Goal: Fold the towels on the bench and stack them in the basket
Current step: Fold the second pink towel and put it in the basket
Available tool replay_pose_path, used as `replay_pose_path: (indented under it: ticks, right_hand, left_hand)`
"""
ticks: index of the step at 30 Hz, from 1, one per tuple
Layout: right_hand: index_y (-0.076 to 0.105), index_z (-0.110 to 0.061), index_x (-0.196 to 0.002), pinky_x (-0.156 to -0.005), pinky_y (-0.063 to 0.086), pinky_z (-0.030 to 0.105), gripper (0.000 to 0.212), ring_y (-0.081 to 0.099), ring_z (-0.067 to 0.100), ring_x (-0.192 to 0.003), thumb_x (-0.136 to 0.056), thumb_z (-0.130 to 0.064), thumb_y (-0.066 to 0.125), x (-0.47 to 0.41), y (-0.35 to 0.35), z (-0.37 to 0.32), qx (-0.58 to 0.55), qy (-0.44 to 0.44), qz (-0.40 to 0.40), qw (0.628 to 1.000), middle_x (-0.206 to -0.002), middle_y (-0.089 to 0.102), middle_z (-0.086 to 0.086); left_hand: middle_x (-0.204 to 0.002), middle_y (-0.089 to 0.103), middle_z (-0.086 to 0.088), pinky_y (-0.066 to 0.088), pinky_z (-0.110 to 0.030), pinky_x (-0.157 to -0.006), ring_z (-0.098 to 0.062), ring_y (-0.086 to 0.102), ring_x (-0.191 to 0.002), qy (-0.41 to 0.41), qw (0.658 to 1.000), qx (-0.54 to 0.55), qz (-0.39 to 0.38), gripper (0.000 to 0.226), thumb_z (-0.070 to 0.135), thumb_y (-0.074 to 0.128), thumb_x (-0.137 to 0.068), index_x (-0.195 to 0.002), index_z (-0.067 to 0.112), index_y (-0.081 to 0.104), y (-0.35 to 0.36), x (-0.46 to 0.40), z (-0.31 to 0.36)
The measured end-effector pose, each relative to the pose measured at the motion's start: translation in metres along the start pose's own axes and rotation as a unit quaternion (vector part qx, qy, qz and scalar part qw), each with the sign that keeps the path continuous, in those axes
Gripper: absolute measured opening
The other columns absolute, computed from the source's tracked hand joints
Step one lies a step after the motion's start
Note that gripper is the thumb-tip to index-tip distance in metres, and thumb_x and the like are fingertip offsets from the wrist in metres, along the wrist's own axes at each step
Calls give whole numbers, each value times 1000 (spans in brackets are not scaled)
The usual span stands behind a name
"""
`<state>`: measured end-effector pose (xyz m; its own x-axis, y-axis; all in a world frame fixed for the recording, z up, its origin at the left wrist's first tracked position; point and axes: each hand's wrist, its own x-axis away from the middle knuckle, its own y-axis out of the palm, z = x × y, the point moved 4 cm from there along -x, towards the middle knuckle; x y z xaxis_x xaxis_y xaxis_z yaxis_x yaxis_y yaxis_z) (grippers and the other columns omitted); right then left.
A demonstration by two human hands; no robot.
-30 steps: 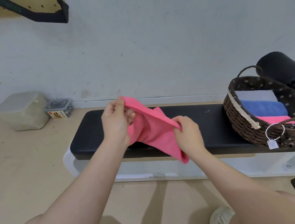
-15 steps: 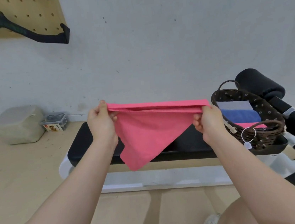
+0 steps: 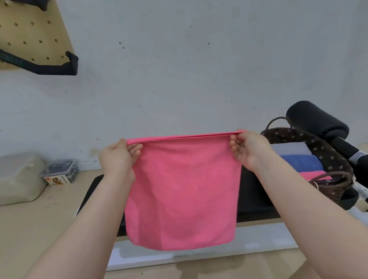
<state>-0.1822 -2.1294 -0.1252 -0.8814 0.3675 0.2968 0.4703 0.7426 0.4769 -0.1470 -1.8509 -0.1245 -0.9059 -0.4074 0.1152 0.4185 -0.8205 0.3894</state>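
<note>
Head view: my left hand (image 3: 117, 158) and right hand (image 3: 250, 146) each pinch a top corner of the pink towel (image 3: 182, 192), hanging flat above the black desk (image 3: 252, 191); the wicker basket (image 3: 318, 146) sits right, holding folded towels.

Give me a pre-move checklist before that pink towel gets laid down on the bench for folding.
1. Left hand grip on the pink towel top corner: ok.
2. Right hand grip on the other top corner: ok.
3. Top edge stretched level: ok.
4. Towel hanging flat, not bunched: ok.
5. Bench surface behind the towel free: cannot tell, hidden.
6. Room in the basket above the folded towels: ok.
</note>
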Motion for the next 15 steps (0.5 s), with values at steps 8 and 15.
replay_pose_path:
  ticks: [8,15]
  right_hand:
    - [49,-15,-89,-42,45,16,21,56,7,-41,-93,4,41,-44,38,-58,0,-125,-53,991,-50,60,-1]
    - [45,-13,-108,-35,27,14,25,37,5,-32,-88,2,45,-59,-27,-1,306,-71,21,949,-58,46,3]
  left_hand:
    - [-81,59,-2,50,-16,-55,-10,62,-60,126,990,41,-44,15,9,42,-98,-89,19,50,53,-33,48]
    - [-79,63,1,43,-20,-60,-9,64,-67,79,977,-188,-64,9,16,49,-95,-95,15,58,8,-43,-32]
